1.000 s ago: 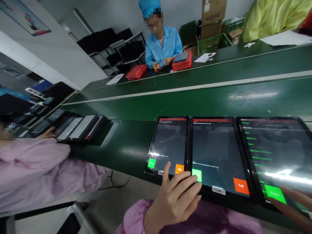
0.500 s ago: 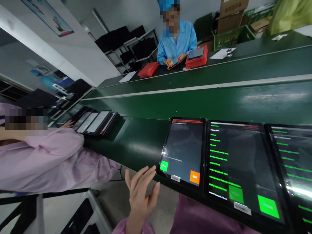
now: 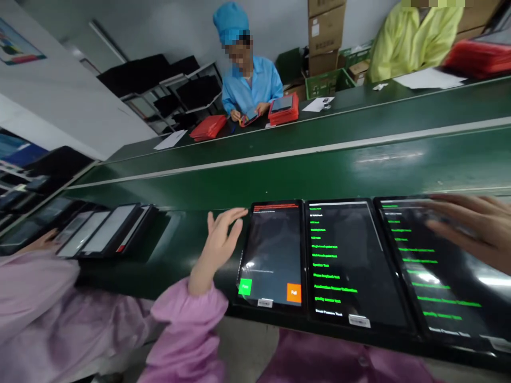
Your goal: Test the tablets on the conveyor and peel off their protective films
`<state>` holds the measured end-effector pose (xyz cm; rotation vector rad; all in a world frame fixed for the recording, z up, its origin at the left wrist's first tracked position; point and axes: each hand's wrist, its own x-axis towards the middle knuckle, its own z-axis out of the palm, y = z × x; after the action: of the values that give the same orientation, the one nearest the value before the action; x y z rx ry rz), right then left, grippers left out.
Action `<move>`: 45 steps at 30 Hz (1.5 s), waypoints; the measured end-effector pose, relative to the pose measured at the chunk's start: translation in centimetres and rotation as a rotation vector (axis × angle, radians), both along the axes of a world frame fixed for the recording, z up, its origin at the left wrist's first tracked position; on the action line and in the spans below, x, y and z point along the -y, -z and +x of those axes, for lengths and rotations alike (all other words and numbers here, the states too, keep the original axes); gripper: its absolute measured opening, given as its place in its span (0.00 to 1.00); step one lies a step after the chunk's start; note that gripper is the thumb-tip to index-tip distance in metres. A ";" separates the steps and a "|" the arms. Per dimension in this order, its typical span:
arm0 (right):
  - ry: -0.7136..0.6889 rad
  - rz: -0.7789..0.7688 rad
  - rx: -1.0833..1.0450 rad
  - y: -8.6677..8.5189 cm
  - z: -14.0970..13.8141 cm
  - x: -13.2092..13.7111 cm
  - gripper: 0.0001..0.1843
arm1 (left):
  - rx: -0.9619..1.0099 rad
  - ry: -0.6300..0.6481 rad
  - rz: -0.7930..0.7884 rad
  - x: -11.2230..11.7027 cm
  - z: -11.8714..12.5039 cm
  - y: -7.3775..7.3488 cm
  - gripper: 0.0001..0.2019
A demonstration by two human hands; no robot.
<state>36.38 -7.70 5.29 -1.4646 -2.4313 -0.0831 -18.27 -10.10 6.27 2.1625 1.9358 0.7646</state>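
Observation:
Three black tablets lie side by side along the bench's near edge. The left tablet (image 3: pixel 271 244) shows a green button and an orange "Fail" button. Green test lines run down the screens of the middle tablet (image 3: pixel 359 250) and the right tablet (image 3: pixel 443 282). My left hand (image 3: pixel 219 239) is open beside the left tablet's upper left edge, fingertips close to its corner; whether they touch it I cannot tell. Above the upper part of the right tablet, my right hand (image 3: pixel 475 226) reaches in, somewhat blurred, fingers stretched out and holding nothing visible.
More tablets (image 3: pixel 107 229) lie to the left, beside a co-worker in a pink sleeve (image 3: pixel 35 287). Across the green bench (image 3: pixel 223 183), a person in blue (image 3: pixel 253 80) handles a device between red stacks (image 3: pixel 285 110). A person in yellow (image 3: pixel 415 42) is at the far right.
My left hand has moved up from below the left tablet to its upper left side. My right hand has come into view over the right tablet. Green buttons on the middle screen are gone.

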 end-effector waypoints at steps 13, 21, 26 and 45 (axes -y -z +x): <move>-0.228 0.225 0.146 -4.0 -4.6 -1.0 0.37 | -0.140 0.534 -0.355 -5.6 11.0 -6.2 0.17; -0.339 0.346 0.110 -5.2 -6.3 1.3 0.24 | -0.168 0.546 -0.114 -2.6 6.6 -5.4 0.15; -0.519 0.118 -0.080 -4.9 -12.0 6.0 0.22 | -0.268 0.524 -0.017 5.7 1.7 -5.0 0.12; -0.468 0.125 -0.048 -4.9 -13.5 6.3 0.14 | -0.058 0.166 -0.004 1.2 0.4 -2.8 0.13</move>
<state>22.84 -14.02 10.18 -0.8090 -2.6052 -0.0932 -17.88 -11.27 9.09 2.3315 1.7524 0.6762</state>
